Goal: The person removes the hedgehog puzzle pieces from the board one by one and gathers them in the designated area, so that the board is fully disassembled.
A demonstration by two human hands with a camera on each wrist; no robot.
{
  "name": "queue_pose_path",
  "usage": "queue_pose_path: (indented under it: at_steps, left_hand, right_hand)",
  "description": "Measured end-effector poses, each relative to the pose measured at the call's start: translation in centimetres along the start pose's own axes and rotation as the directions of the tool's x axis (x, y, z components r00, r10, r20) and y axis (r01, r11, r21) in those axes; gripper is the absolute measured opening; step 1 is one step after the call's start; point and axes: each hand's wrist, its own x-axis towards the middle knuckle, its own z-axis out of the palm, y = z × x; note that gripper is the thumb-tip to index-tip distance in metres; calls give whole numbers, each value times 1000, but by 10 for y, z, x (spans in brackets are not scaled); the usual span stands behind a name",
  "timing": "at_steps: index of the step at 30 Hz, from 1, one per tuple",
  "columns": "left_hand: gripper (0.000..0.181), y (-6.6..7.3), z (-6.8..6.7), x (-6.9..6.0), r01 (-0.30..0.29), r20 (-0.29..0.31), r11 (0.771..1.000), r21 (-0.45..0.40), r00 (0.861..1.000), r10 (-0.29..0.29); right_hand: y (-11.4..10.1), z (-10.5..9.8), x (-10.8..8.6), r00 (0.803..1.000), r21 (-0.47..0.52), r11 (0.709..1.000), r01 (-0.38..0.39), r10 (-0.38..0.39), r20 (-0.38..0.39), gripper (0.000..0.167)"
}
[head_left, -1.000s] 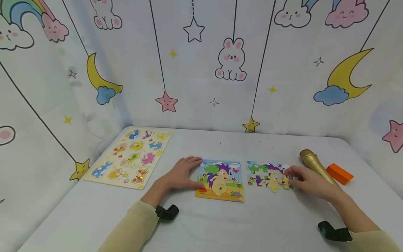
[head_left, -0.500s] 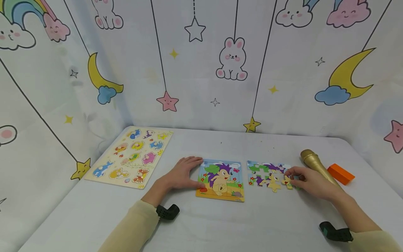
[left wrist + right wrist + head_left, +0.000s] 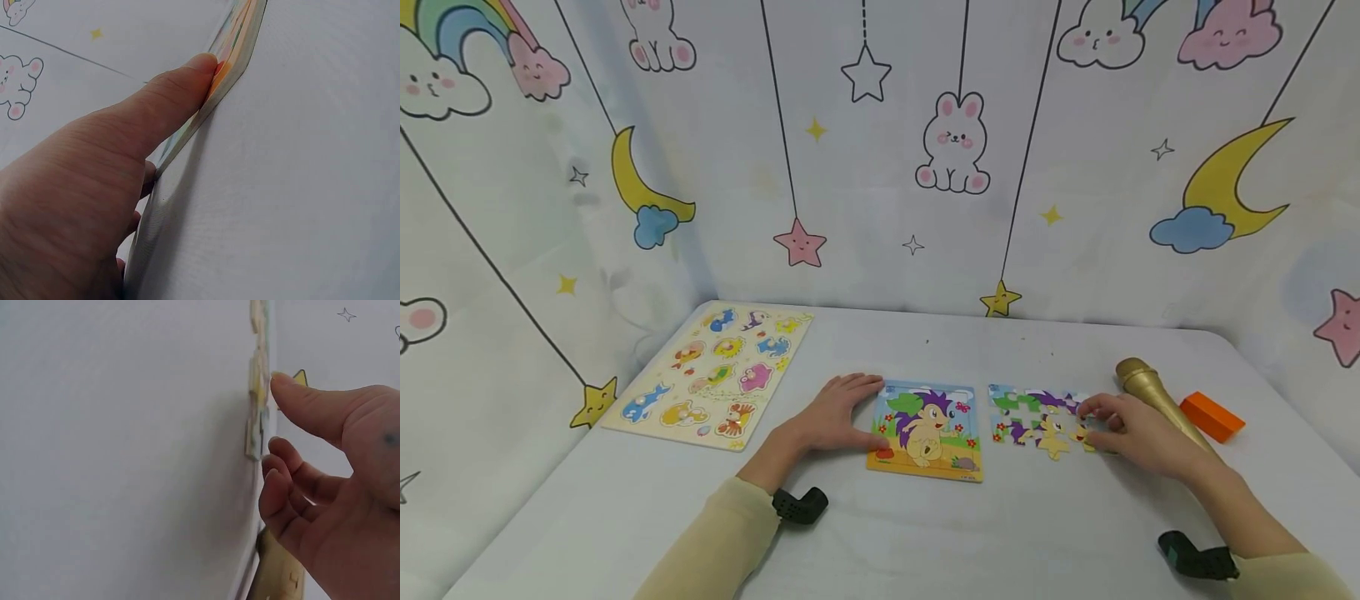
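My left hand (image 3: 831, 414) rests beside the square hedgehog picture board (image 3: 925, 437), thumb on its lower left part and fingers spread toward the back. In the left wrist view the straight thumb of my left hand (image 3: 87, 162) presses on the corner of the board (image 3: 234, 69). Right of the board lie loosely joined puzzle pieces (image 3: 1051, 435) with purple, green and yellow parts. My right hand (image 3: 1142, 437) is at their right end, thumb and index finger apart. The right wrist view shows the thumb of my right hand (image 3: 350, 462) close to the pieces (image 3: 257, 381); contact is unclear.
A gold microphone (image 3: 1157, 396) lies behind my right hand, partly under the forearm in view. An orange block (image 3: 1212, 416) is to its right. A cream board with animal shapes (image 3: 707, 375) lies at the left. A patterned curtain hangs behind the white table (image 3: 1000, 542).
My right thumb has shifted slightly over the right-end pieces, and the lower right piece, shifted a little earlier, is now more covered. My left hand and the picture board stay in place.
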Motion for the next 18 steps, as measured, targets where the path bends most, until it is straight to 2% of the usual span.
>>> queue_pose_path:
  at_steps: [4, 9, 18]
  left_hand:
    - [94, 0, 0, 0, 1, 0, 1000, 5, 1000, -1]
    - [94, 1, 0, 0, -11, -9, 1000, 0, 1000, 11]
    - [94, 0, 0, 0, -20, -15, 1000, 7, 1000, 20]
  right_hand:
    - [-11, 0, 5, 1000, 55, 998, -17, 18, -12, 35]
    - [-34, 2, 16, 1000, 136, 991, 0, -1, 2, 38]
    - [-89, 22, 48, 996, 278, 958, 71, -84, 35, 37]
